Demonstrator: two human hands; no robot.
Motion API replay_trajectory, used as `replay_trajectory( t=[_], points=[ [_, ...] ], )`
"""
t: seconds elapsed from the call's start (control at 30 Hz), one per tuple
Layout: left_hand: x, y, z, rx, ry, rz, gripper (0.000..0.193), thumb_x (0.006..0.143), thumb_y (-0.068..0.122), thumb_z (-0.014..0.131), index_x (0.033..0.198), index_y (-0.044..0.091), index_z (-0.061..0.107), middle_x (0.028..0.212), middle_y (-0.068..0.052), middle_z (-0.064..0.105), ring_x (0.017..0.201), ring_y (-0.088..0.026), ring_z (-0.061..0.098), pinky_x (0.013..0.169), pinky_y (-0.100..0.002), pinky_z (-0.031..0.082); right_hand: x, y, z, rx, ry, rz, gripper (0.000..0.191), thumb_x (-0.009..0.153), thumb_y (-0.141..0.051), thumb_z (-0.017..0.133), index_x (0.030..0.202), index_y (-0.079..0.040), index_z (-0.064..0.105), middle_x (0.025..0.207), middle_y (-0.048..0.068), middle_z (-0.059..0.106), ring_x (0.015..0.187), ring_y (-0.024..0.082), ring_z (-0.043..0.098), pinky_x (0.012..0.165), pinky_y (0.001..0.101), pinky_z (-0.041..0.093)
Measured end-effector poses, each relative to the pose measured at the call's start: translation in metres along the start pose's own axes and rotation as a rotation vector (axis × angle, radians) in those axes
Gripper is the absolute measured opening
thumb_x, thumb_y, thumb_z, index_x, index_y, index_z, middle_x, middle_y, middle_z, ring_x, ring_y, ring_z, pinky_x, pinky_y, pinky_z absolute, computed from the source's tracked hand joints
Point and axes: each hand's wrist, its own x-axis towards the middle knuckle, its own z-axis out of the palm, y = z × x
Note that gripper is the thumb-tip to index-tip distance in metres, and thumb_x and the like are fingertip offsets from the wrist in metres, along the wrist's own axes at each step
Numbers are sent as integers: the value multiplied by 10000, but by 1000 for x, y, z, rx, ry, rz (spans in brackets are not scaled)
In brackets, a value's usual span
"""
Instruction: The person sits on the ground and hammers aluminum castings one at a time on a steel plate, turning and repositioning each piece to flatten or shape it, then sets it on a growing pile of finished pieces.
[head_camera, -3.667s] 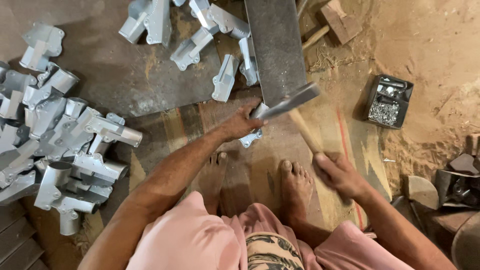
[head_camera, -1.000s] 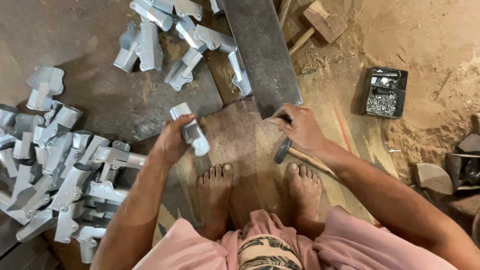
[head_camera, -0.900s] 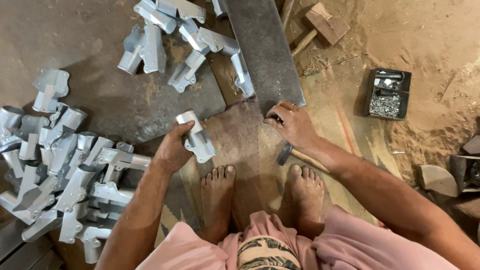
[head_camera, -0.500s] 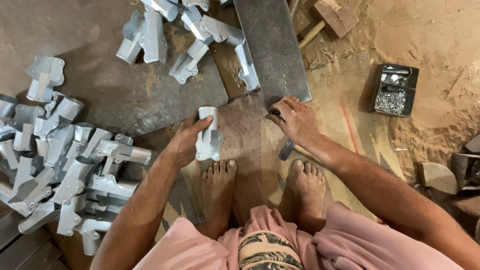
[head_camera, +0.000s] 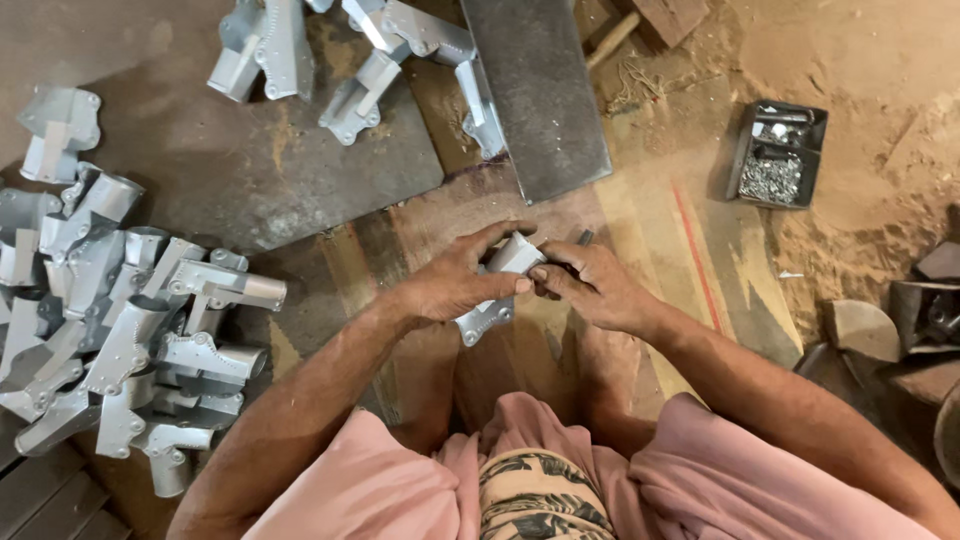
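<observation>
At the centre of the frame both hands now meet on one grey metal bracket: the left hand clamps it, as it did half a second ago, and the right hand, open on the board then, has closed its fingers on the upper end. A pile of brackets lies at left, a dark steel plate above, a tray of screws at upper right.

Two hands, one bracket

grey metal bracket, held tilted
</observation>
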Motion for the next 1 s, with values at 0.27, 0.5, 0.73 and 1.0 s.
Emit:
replay_trajectory(
  t=[0.27, 0.5, 0.73, 1.0],
  points=[
    [8, -12, 10, 190, 80, 76, 809, 814, 441, 735, 1523, 150, 476, 1389, -161, 635, 1266, -292, 623, 1087, -405, 479, -14, 20, -6, 24, 98, -82, 275, 1032, -250, 562, 1187, -34, 631, 967, 127, 712, 842, 215, 704, 748, 350, 574],
    [37, -55, 4, 192, 188, -77, 865, 790, 414, 700, 1565, 176, 399, 1416, -204, 594, 1268, -318, 608, 1085, -398, 464, -60, 95, -43, -887, 86, 453, 315, 950, -378, 645, 1126, -117, 661, 1101, 180, 697, 1029, 391, 682, 836, 509, 547],
    [85, -76, 11, 140, 291, -63, 961, 831, 400, 727, 1586, 5, 283, 1572, -247, 431, 1415, -350, 476, 1164, -401, 388, -102, 150, -36, -1033, 69, 412, 292, 832, -292, 675, 1038, -89, 633, 1049, 169, 692, 1031, 373, 685, 910, 480, 548],
    [95, -90, 11, 119, 254, -132, 973, 910, 454, 736, 1615, 35, 215, 1644, -245, 270, 1476, -407, 347, 1179, -470, 327, -101, 96, -45, -707, 147, 584, 368, 897, -412, 645, 1000, -59, 671, 907, 209, 717, 873, 428, 691, 762, 528, 540]
  ],
)
